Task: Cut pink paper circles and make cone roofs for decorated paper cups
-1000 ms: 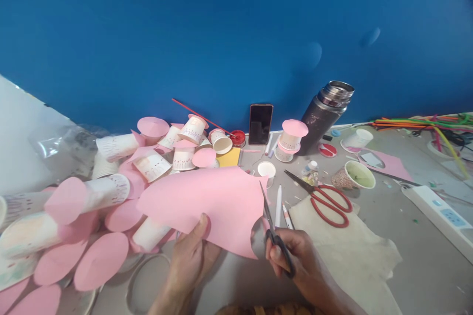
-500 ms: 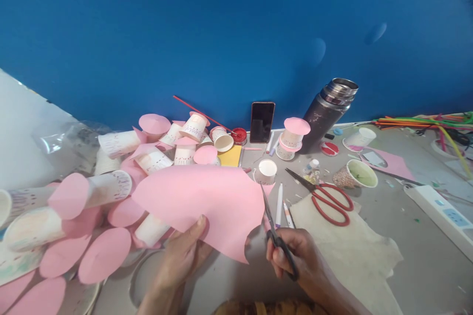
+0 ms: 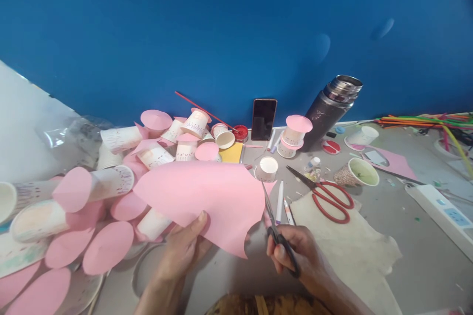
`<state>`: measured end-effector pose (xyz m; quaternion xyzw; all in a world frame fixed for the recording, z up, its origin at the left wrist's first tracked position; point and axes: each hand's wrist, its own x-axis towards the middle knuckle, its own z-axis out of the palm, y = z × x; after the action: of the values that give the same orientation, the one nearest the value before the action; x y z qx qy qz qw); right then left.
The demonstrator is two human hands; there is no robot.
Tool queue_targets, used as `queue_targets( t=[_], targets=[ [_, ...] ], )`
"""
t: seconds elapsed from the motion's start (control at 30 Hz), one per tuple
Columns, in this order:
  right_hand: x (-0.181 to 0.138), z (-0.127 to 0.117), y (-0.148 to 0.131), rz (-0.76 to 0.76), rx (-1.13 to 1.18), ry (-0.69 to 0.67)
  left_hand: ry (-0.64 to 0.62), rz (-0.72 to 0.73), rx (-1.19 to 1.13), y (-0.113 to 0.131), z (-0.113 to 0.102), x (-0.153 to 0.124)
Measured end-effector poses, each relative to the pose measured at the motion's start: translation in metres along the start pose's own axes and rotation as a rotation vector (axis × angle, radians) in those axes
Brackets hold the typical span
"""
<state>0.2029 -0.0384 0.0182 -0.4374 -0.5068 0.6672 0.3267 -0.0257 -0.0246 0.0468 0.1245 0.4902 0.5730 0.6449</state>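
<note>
A sheet of pink paper [image 3: 207, 192] with a curved notch in its lower right edge is pinched in my left hand [image 3: 188, 246], thumb on top and fingers beneath. My right hand [image 3: 291, 251] is closed round the dark handles of a pair of scissors [image 3: 274, 229]. Their blades point away from me, at the paper's right edge; whether they touch it I cannot tell. Just beyond the sheet stands a small white paper cup [image 3: 266, 170]. White markers [image 3: 280, 202] lie to the right of the blades.
Paper cups with pink paper discs [image 3: 108, 247] crowd the left side. Red-handled scissors [image 3: 332, 199] lie on a pale cloth [image 3: 347, 246] at right. At the back are a phone [image 3: 263, 119], a stacked cup pair [image 3: 293, 135] and an open dark flask [image 3: 328, 113]. A power strip [image 3: 443, 216] lies far right.
The view has shifted slightly. Both hands, the pink paper and the scissors keep almost the same places relative to one another.
</note>
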Motion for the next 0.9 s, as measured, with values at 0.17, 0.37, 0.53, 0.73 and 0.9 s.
queue_targets(
  t=[0.17, 0.37, 0.53, 0.73, 0.9],
  targets=[
    [0.000, 0.001, 0.001, -0.002, -0.005, 0.013, 0.043, 0.013, 0.031, 0.002, 0.003, -0.003],
    [0.001, 0.000, 0.002, 0.009, -0.016, 0.032, 0.018, 0.018, 0.048, 0.002, -0.001, -0.002],
    [0.000, 0.000, 0.000, 0.007, -0.052, 0.033, -0.003, 0.007, 0.054, 0.001, -0.009, 0.001],
    [0.001, 0.001, -0.003, 0.022, -0.048, 0.039, 0.014, 0.048, 0.109, 0.002, -0.016, 0.004],
    [0.001, 0.002, -0.008, 0.095, -0.046, 0.034, 0.025, 0.103, 0.110, 0.005, -0.011, 0.001]
  ],
)
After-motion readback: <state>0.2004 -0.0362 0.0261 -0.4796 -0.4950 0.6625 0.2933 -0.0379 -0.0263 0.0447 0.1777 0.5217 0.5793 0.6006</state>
